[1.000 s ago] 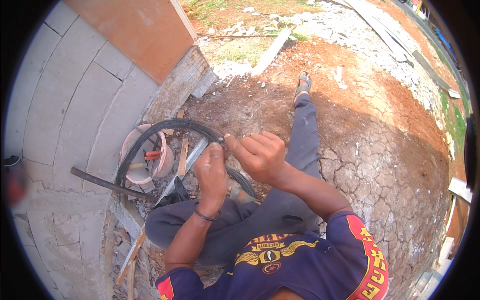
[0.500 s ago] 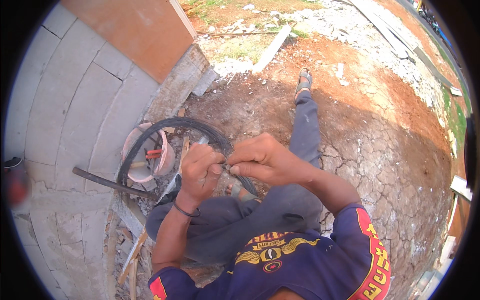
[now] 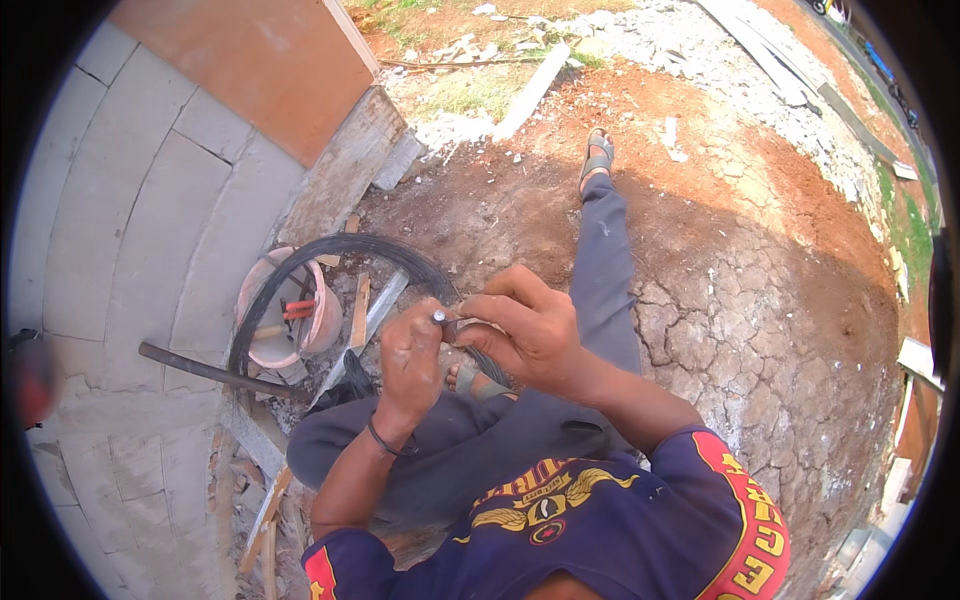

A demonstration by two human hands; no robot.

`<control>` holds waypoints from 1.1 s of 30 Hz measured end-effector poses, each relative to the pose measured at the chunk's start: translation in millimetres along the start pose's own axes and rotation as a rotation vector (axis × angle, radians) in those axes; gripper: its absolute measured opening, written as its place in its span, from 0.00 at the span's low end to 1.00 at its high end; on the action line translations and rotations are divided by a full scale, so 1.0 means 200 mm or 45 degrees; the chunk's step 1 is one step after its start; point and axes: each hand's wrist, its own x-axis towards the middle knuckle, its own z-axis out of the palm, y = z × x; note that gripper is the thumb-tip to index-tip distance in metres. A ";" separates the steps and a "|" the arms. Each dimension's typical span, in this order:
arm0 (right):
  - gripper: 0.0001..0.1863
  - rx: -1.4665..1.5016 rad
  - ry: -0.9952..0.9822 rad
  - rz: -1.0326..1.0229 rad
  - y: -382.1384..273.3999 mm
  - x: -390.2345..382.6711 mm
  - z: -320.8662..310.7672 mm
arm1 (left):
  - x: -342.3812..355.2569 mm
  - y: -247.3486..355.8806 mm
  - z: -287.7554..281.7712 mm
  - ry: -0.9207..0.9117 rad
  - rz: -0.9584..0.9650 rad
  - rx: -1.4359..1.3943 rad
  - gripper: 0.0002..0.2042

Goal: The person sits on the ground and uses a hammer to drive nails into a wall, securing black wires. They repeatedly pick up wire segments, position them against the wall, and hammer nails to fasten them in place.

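My left hand (image 3: 410,360) is closed around a small dark piece with a pale, shiny round end (image 3: 438,316), which pokes out above the thumb. Close on its right, my right hand (image 3: 530,330) pinches with thumb and forefinger at a dark bit beside that piece; the fingers hide most of it. Behind both hands lies a large coil of black cable or wire (image 3: 330,243). The coil runs around a pinkish bucket (image 3: 326,318) holding a red-handled tool (image 3: 299,309). My hands are raised above my bent left leg.
A dark pipe (image 3: 215,370) sticks out left of the coil. Wooden strips (image 3: 360,310) and rubble lie along the grey block wall (image 3: 130,220). An orange-brown board (image 3: 250,60) leans at the upper left. Cracked earth (image 3: 740,340) spreads to the right, with white debris beyond.
My right hand has loosened from its tighter grip, its fingers lifting and spreading a little. The shiny round end now shows above my left thumb. My left hand has turned slightly.
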 end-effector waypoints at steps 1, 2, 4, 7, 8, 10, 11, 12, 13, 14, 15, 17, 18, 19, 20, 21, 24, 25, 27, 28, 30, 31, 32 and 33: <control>0.12 -0.041 0.113 -0.067 0.00 0.02 0.01 | 0.00 -0.01 0.02 0.032 -0.006 -0.031 0.25; 0.11 -0.092 0.160 -0.109 0.01 0.03 0.03 | -0.01 -0.02 0.04 0.089 -0.018 -0.069 0.25; 0.10 -0.173 0.242 -0.182 0.01 0.06 0.06 | -0.01 -0.01 0.10 0.165 -0.110 -0.217 0.25; 0.09 -0.181 0.328 -0.220 0.02 0.07 0.09 | -0.03 0.03 0.17 0.236 -0.152 -0.318 0.24; 0.09 -0.121 0.340 -0.196 0.02 0.07 0.09 | -0.03 0.04 0.20 0.241 -0.172 -0.335 0.25; 0.07 0.035 0.311 -0.088 0.02 0.07 0.09 | -0.02 0.05 0.23 0.348 -0.211 -0.459 0.25; 0.06 0.132 0.267 0.000 0.02 0.06 0.08 | -0.01 0.05 0.23 0.312 -0.132 -0.363 0.26; 0.07 0.226 0.211 0.082 0.01 0.05 0.08 | 0.01 0.04 0.22 0.275 -0.053 -0.267 0.26; 0.09 0.286 0.178 0.163 0.00 0.05 0.07 | 0.02 0.03 0.21 0.293 0.024 -0.163 0.26; 0.11 0.347 0.131 0.236 -0.01 0.04 0.07 | 0.03 0.02 0.19 0.249 0.079 -0.106 0.26; 0.13 0.411 0.087 0.308 -0.02 0.04 0.07 | 0.04 0.01 0.18 0.258 0.135 -0.035 0.26; 0.15 0.665 0.091 0.377 -0.03 0.04 0.07 | 0.07 0.01 0.16 0.238 0.314 0.131 0.25; 0.16 0.784 0.069 0.434 -0.03 0.04 0.07 | 0.08 0.01 0.15 0.247 0.395 0.185 0.24; 0.16 0.982 0.048 0.505 -0.03 0.04 0.07 | 0.09 0.01 0.14 0.243 0.484 0.235 0.24; 0.17 1.169 0.009 0.597 -0.03 0.04 0.06 | 0.11 0.02 0.13 0.222 0.556 0.288 0.24; 0.17 1.353 -0.034 0.680 -0.02 0.04 0.06 | 0.13 0.03 0.11 0.217 0.627 0.372 0.24; 0.17 1.623 -0.198 0.813 -0.01 0.03 0.03 | 0.21 0.08 0.02 0.038 0.891 0.448 0.25; 0.17 1.681 -0.236 0.931 0.00 0.03 0.03 | 0.24 0.10 -0.02 -0.036 0.957 0.521 0.25; 0.16 1.718 -0.351 1.024 0.00 0.01 0.01 | 0.27 0.16 -0.11 -0.235 1.078 0.710 0.25; 0.16 1.756 -0.411 1.065 0.00 0.01 0.00 | 0.28 0.19 -0.15 -0.342 1.129 0.801 0.26; 0.15 1.677 -0.523 1.190 0.00 0.00 0.00 | 0.30 0.27 -0.22 -0.528 1.253 0.947 0.23; 0.15 1.646 -0.574 1.242 0.00 0.00 0.00 | 0.30 0.30 -0.24 -0.598 1.293 1.018 0.22; 0.14 1.633 -0.633 1.286 0.00 -0.01 0.01 | 0.29 0.34 -0.26 -0.661 1.320 1.084 0.22; 0.14 1.628 -0.681 1.324 -0.01 -0.02 0.03 | 0.29 0.37 -0.28 -0.718 1.358 1.158 0.19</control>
